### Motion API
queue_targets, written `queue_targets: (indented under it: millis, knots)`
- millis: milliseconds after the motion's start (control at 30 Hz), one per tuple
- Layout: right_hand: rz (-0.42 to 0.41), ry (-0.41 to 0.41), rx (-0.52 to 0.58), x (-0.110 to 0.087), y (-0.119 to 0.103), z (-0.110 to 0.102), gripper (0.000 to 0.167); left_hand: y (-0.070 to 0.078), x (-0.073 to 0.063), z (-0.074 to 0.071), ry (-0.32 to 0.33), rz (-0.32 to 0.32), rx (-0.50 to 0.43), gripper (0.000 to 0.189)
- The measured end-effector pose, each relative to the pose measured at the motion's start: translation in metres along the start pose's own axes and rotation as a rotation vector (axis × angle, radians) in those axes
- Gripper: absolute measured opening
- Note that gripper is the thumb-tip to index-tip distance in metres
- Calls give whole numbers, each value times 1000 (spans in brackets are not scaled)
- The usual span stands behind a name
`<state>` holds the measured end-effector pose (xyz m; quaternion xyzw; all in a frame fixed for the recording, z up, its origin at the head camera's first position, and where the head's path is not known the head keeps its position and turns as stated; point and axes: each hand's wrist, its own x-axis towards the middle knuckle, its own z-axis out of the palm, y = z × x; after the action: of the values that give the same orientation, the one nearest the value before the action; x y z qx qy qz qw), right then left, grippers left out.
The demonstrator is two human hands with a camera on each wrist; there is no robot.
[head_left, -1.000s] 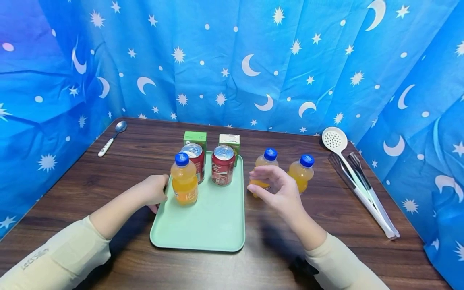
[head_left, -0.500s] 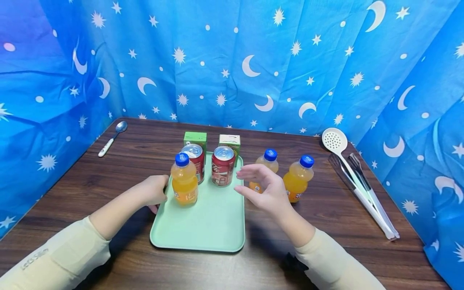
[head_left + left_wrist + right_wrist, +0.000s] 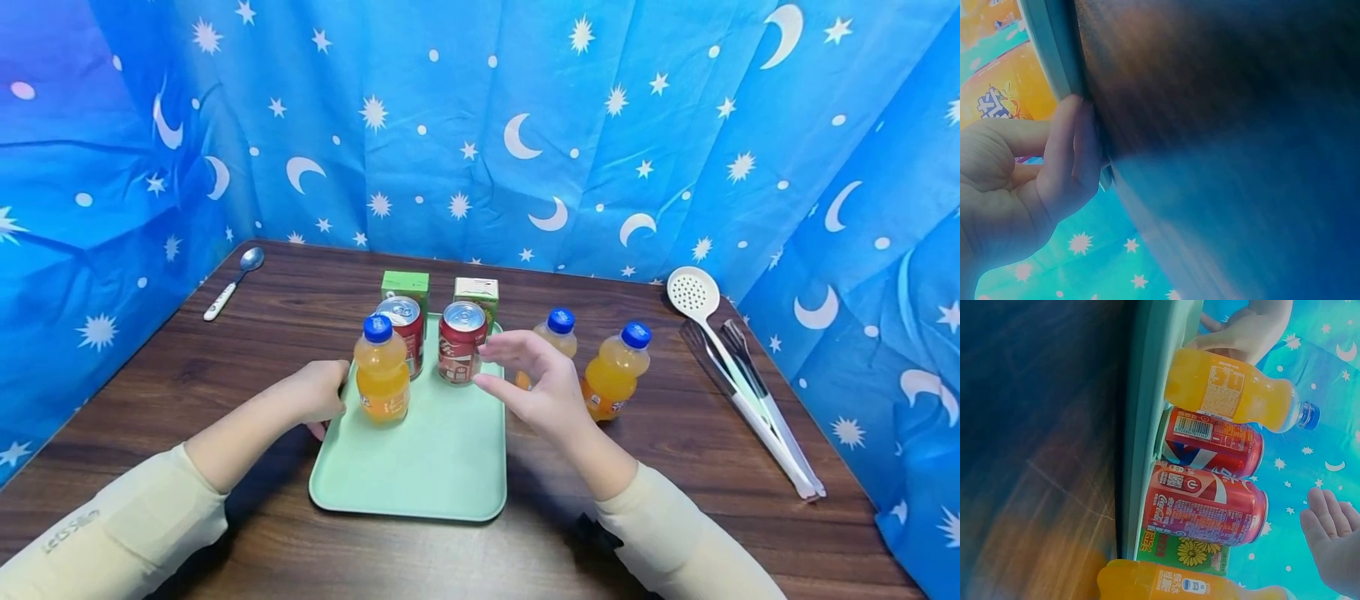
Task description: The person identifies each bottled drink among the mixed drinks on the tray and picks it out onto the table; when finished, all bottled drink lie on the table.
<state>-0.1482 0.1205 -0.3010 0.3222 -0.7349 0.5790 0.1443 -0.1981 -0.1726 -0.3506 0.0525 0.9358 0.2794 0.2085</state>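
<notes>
My left hand (image 3: pixel 322 392) grips the left edge of the pale green tray (image 3: pixel 408 479); the left wrist view shows its fingers curled at the rim. An orange soda bottle (image 3: pixel 382 375) stands upright on the tray beside that hand. Behind it are two red cola cans, the left can (image 3: pixel 412 333) partly hidden and the right can (image 3: pixel 456 350) nearer my right hand (image 3: pixel 551 387). That hand hovers over the tray's right edge with fingers and thumb spread and nothing between them. Its fingertips overlap the right can in the head view, but the right wrist view shows a gap.
A green carton (image 3: pixel 406 282) and a white-topped carton (image 3: pixel 476 288) stand behind the cans. Two more orange bottles, one (image 3: pixel 561 323) partly hidden by my right hand and another (image 3: pixel 617 375), stand right of the tray. A skimmer (image 3: pixel 693 293), tongs (image 3: pixel 780 425) and a spoon (image 3: pixel 232 287) lie farther out.
My right hand has moved left, from in front of the bottles to over the tray's right edge by the can, staying spread. My left hand and the tray have kept their place.
</notes>
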Motion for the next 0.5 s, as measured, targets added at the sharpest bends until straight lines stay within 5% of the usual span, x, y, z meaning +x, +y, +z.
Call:
queue_targets:
  millis: [500]
  knots:
    - [-45, -15, 3, 8, 17, 12, 40, 0, -1, 0, 5, 9, -9, 24]
